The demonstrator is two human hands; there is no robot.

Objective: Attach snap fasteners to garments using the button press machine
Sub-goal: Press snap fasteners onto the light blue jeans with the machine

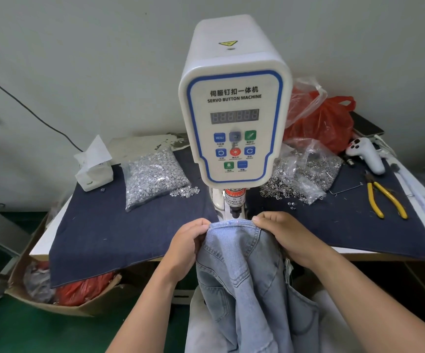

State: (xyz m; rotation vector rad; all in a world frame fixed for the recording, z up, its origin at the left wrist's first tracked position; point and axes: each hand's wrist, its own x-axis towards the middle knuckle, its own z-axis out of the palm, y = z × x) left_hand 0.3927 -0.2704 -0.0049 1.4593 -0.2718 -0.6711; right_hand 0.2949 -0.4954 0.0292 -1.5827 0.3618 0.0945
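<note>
Fingers of the left hand point(189, 242) and right hand point(281, 234) curl round and pinch the top edge of a light-blue denim garment point(242, 271), faded, with stitched seams, hanging down from both grips. Just beyond the fingertips stands the white press point(234, 110) labelled "SERVO BUTTON MACHINE".

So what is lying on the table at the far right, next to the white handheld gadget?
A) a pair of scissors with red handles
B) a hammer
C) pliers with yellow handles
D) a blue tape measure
C: the pliers with yellow handles lie open on the dark cloth, just in front of the white gadget; no scissors, tape measure or hammer shows.
</note>
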